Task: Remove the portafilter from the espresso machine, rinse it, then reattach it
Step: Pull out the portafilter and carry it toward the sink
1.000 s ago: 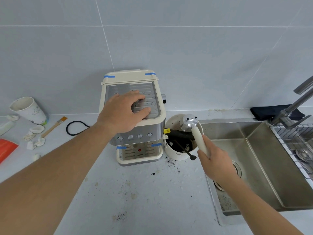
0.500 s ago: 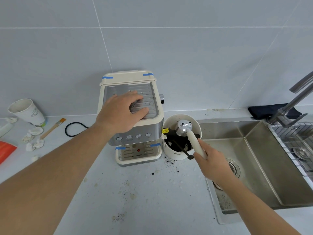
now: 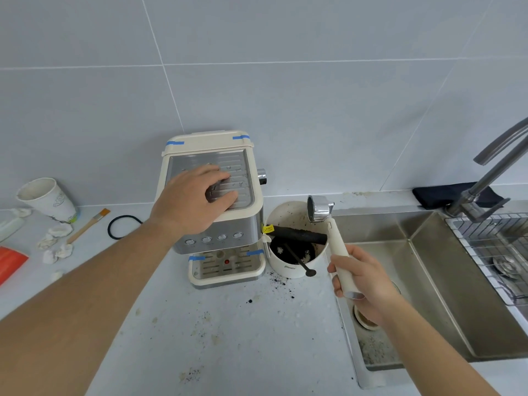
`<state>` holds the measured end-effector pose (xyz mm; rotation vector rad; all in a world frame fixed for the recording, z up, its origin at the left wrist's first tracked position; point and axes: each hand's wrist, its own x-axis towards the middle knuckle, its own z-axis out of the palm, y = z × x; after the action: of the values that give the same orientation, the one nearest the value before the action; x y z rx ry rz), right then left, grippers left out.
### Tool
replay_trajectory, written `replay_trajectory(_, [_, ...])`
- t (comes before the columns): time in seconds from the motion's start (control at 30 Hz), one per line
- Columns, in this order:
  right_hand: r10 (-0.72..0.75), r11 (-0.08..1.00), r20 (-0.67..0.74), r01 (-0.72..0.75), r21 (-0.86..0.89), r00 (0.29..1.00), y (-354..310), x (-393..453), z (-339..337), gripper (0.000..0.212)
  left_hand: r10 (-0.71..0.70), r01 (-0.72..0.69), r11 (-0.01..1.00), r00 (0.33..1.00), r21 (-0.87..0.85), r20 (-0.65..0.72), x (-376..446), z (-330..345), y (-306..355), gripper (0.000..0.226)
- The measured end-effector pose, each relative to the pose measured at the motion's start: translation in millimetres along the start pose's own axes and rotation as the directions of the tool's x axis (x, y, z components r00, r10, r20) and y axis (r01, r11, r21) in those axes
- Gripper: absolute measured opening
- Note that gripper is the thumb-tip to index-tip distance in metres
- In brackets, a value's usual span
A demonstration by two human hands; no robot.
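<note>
A cream and steel espresso machine [image 3: 223,241] stands on the counter against the tiled wall. My left hand [image 3: 194,198] lies flat on its ribbed top, fingers spread. My right hand [image 3: 363,278] grips the cream handle of the portafilter [image 3: 331,232], which is off the machine. Its metal head [image 3: 318,208] is tilted on its side, raised over the back right rim of the white knock box [image 3: 288,267], basket opening facing left.
The knock box holds dark grounds, a black bar and a black spoon. A steel sink [image 3: 428,281] with a faucet [image 3: 491,178] and wire rack lies to the right. A paper cup [image 3: 48,198], brush [image 3: 88,225], black ring and crumpled tissues sit left. Grounds speckle the counter.
The portafilter head has moved right and turned onto its side, from above the knock box middle to its right rim. My left hand stays on the machine top.
</note>
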<state>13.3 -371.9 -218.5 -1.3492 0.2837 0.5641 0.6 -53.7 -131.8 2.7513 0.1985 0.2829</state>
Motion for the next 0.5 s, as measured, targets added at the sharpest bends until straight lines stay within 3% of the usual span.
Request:
replay_trajectory(0.1, [0.077,0.986,0.081,-0.088,0.139,0.994,-5.8,-5.0,-10.3,0.026,-0.001,0.001,1.0,1.0,0.001,-0.013,-1.5,0.0,2.5,0.048])
replay_trajectory(0.2, [0.125,0.96,0.156,-0.16,0.23,0.98,-8.6,-8.4,-24.0,0.039,-0.018,0.018,1.0,1.0,0.004,-0.017,-1.4,0.6,3.6,0.047])
replay_trajectory(0.3, [0.138,0.95,0.25,-0.199,0.241,0.958,-12.2,-10.5,-36.2,0.05,-0.042,0.043,0.999,0.999,0.008,-0.024,-1.7,1.9,3.0,0.047])
replay_trajectory(0.5, [0.132,0.919,0.384,-0.258,0.297,0.914,-16.5,-11.5,-50.6,0.048,-0.071,0.071,0.997,0.997,0.015,-0.024,-2.9,2.3,6.9,0.045])
